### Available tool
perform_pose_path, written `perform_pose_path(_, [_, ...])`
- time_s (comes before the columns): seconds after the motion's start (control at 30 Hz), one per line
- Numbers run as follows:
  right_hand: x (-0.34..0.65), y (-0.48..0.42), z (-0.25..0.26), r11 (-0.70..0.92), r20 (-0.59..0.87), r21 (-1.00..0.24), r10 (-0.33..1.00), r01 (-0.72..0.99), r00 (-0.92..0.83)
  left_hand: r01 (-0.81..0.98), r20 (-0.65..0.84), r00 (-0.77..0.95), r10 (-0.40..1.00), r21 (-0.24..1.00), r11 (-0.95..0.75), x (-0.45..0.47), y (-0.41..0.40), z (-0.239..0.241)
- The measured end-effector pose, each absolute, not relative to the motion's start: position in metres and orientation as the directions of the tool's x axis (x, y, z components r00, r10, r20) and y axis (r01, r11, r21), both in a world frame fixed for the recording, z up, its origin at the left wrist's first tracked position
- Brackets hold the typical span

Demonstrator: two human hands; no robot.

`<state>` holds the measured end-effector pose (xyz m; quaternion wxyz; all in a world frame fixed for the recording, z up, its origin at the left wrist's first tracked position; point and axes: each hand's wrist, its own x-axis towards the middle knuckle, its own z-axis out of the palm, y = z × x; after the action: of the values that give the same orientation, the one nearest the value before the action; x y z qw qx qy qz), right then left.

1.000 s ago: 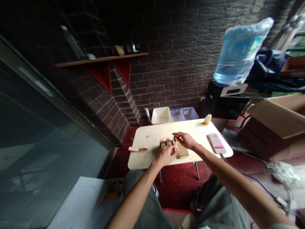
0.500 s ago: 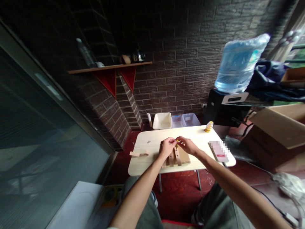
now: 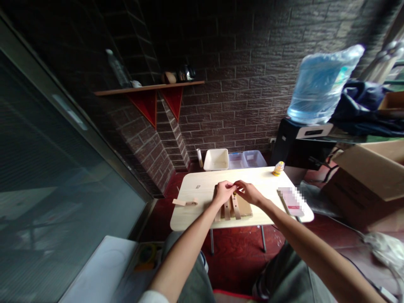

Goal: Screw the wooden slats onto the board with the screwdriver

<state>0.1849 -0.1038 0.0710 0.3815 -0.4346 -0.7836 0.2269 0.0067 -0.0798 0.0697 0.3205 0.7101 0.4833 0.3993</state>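
Observation:
Both hands meet above the table, over wooden strips (image 3: 235, 208) with round holes that lie across a flat wooden board (image 3: 245, 208). A small yellow-and-black screwdriver (image 3: 235, 194) stands roughly upright on one strip, mostly covered by fingers. My left hand (image 3: 224, 192) is closed at its top end, fingertips pinched together. From the other side my right hand (image 3: 248, 192) pinches at the same spot with thumb and forefinger. Farther left lies a loose wooden piece (image 3: 185, 203) with holes. Several thin dark screws or pins (image 3: 198, 187) rest behind it, too small to tell which.
A yellow-and-clear container (image 3: 278, 168) stands at the table's (image 3: 186, 219) back right corner, with a phone-like slab (image 3: 290, 201) nearer me. Plastic bins (image 3: 216, 160) sit behind the table. A water dispenser (image 3: 303, 139) and cardboard box (image 3: 369, 189) are to the right.
The view has shifted slightly. My fingers have closed in over the top of the screwdriver, hiding more of its yellow part. The strips and board stay in place.

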Motion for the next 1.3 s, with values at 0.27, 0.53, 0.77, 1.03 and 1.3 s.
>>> perform_pose_path(0.27, [0.186, -0.096, 0.052, 0.448, 0.320, -0.780, 0.886, 0.437, -0.336, 0.398, 0.237, 0.265, 0.935, 0.856, -0.330, 0.010, -0.083, 0.085])
perform_pose_path(0.53, [0.185, -0.095, 0.052, 0.456, 0.338, -0.756, 0.886, 0.469, -0.317, 0.520, 0.273, 0.359, 0.892, 0.736, -0.434, 0.008, -0.094, 0.105])
perform_pose_path(0.77, [0.183, -0.093, 0.045, 0.421, 0.309, -0.828, 0.894, 0.371, -0.324, 0.573, 0.337, 0.418, 0.844, 0.623, -0.532, 0.003, -0.096, 0.114])
perform_pose_path(1.03, [0.186, -0.092, 0.039, 0.445, 0.323, -0.814, 0.881, 0.373, -0.346, 0.501, 0.322, 0.419, 0.849, 0.698, -0.512, -0.003, -0.089, 0.106])
perform_pose_path(1.3, [0.187, -0.091, 0.033, 0.459, 0.319, -0.789, 0.874, 0.408, -0.365, 0.453, 0.293, 0.421, 0.858, 0.752, -0.479, -0.007, -0.082, 0.100])
